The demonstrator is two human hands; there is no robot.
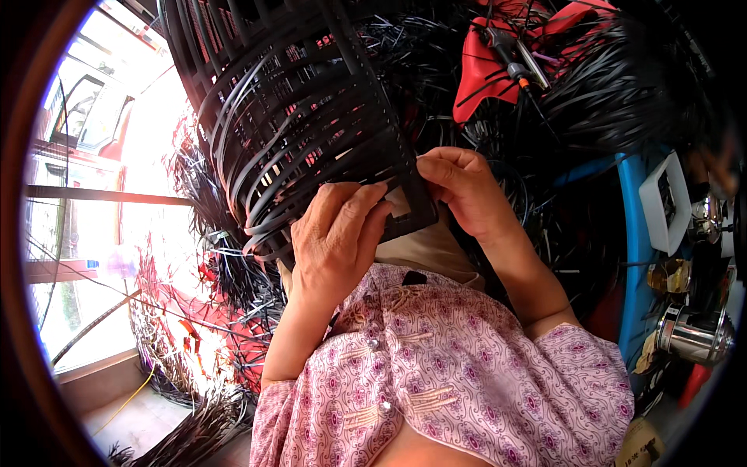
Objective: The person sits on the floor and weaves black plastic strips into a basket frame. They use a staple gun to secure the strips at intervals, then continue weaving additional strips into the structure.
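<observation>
A black woven frame [401, 171] made of flat strips rests slanting over my lap, its near corner toward me. Many loose curved strips [268, 136] fan out along its left side. My left hand [334, 233] lies over the weave near that corner, with bent fingers pressed together on the strips. At the frame's right edge, my right hand [471, 194] pinches the rim between thumb and curled fingers. The fingertips of both hands are partly hidden, so I cannot tell which single strip they hold.
Heaps of black strips [622, 93] lie on both sides and behind the frame. A red plastic stool [475, 74] holds a dark tool with an orange ring [510, 58]. At the right are a blue edge [634, 210], a white square container [665, 202] and a metal canister [689, 335].
</observation>
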